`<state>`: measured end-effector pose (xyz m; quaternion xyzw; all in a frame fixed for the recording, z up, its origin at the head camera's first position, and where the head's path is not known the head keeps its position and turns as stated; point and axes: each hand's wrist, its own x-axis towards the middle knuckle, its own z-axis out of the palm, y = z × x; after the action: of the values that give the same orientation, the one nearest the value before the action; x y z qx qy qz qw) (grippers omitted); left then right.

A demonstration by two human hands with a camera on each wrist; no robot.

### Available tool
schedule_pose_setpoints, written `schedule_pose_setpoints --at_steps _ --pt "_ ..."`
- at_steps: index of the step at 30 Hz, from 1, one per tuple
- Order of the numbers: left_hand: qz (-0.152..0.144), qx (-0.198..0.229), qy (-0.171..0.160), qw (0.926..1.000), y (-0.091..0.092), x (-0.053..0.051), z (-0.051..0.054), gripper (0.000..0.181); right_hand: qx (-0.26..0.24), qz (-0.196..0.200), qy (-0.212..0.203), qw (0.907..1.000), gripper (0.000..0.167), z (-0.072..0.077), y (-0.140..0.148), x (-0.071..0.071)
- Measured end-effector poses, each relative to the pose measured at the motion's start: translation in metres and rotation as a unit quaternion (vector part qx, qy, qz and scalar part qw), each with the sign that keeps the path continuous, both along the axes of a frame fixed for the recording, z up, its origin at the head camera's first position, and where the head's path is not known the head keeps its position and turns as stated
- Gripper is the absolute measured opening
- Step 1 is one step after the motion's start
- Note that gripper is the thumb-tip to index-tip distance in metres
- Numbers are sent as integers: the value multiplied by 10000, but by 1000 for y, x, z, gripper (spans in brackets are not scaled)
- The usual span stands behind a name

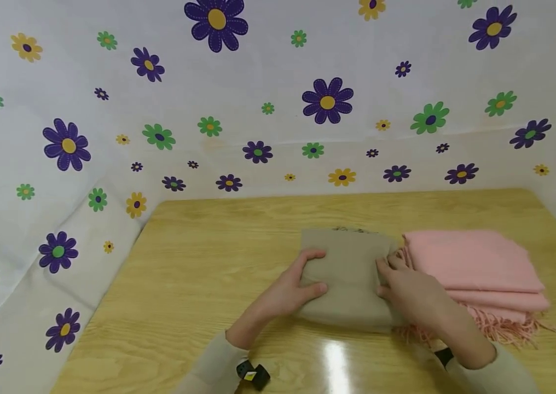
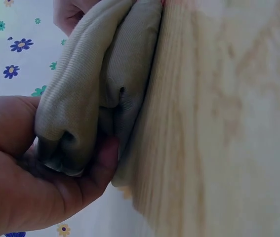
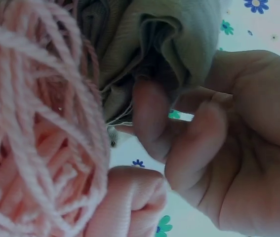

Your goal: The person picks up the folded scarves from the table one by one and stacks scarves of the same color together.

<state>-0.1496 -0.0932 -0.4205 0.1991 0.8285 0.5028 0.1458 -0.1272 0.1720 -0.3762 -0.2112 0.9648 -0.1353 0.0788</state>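
Note:
A khaki scarf (image 1: 344, 279), folded into a thick flat bundle, lies on the wooden table, with a bit of fringe at its far edge. My left hand (image 1: 290, 287) grips the bundle's left side. In the left wrist view the thumb and fingers of that left hand (image 2: 46, 168) curl round the upper folded layers of the scarf (image 2: 80, 79). At the right side my right hand (image 1: 416, 290) pinches the bundle's edge. Seen from the right wrist, a fingertip of this hand (image 3: 219, 133) is tucked against the open folds of the scarf (image 3: 179, 44).
Close on the right lies a folded pink scarf (image 1: 475, 260), its fringe (image 1: 504, 328) spilling toward the near side. The wooden table (image 1: 184, 273) stretches left and behind. A white flower-printed cloth (image 1: 258, 71) hangs behind the table and along both sides.

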Motion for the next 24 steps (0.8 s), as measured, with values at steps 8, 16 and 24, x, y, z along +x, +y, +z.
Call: schedule_pose_setpoints --at_steps 8,16,24 --pt "-85 193 -93 9997 -1 3 -1 61 -107 145 -450 9988 61 -2 0 -4" --pt "-18 178 -13 9998 4 6 -4 61 -123 131 -466 9988 62 -4 4 -5" --pt "-8 467 -400 9981 -3 2 -9 61 -343 247 -562 9975 61 -4 5 -5"
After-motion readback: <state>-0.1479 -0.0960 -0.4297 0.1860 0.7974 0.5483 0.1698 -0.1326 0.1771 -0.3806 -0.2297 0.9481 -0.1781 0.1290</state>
